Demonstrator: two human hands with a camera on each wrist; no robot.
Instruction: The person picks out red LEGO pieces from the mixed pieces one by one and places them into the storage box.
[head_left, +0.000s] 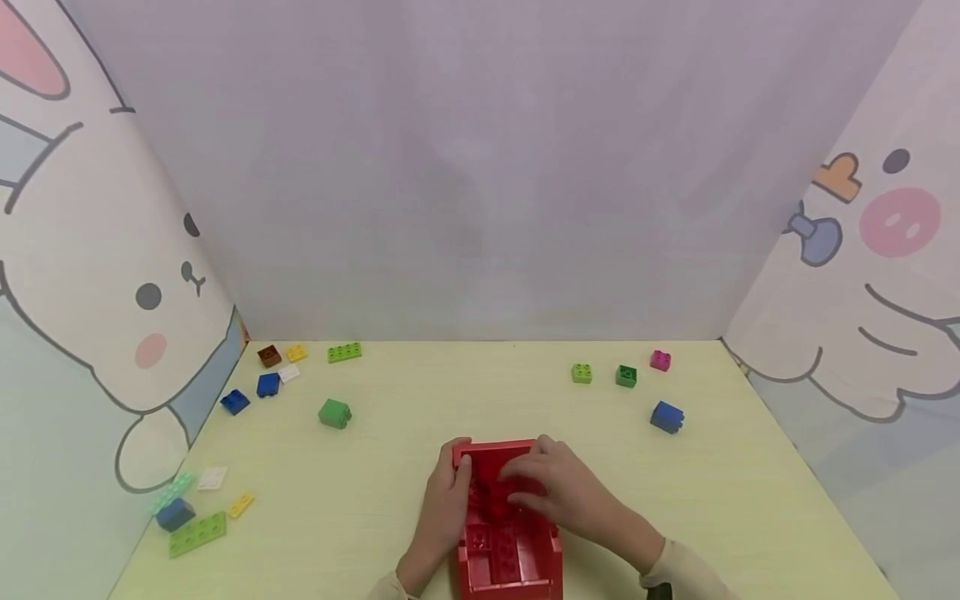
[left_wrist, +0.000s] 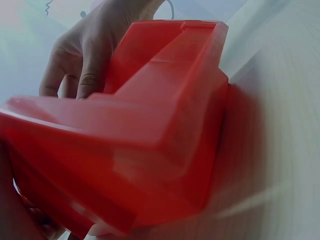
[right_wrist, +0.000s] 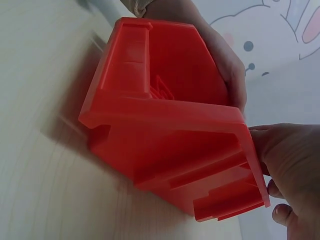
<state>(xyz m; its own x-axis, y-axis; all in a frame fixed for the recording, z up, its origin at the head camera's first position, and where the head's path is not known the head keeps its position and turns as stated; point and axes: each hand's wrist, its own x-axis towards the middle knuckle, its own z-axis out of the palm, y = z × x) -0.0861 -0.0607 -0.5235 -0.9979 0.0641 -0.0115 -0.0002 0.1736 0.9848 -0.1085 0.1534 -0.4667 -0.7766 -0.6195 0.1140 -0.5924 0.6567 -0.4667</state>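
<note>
A red plastic bin [head_left: 512, 591] stands on the near middle of the table, with several red toy bricks [head_left: 504, 554] inside. My left hand [head_left: 447, 508] grips its left wall, thumb over the rim. Over the right wall reaches my right hand [head_left: 566, 487], its bent fingers apart and lowered into the far part of the bin, near red bricks. The right wrist view shows the bin's outer wall [right_wrist: 130, 150] and my left hand [right_wrist: 225, 65] beyond it. From the left wrist, the bin [left_wrist: 165, 165] hides the right fingertips.
Blue bricks [head_left: 267, 384], a green brick [head_left: 334, 413], a long lime brick [head_left: 198, 534] and other loose pieces lie on the left. To the right are a blue brick [head_left: 667, 417], a magenta brick [head_left: 661, 360] and green ones [head_left: 626, 376]. Printed curtains [head_left: 480, 167] surround the table.
</note>
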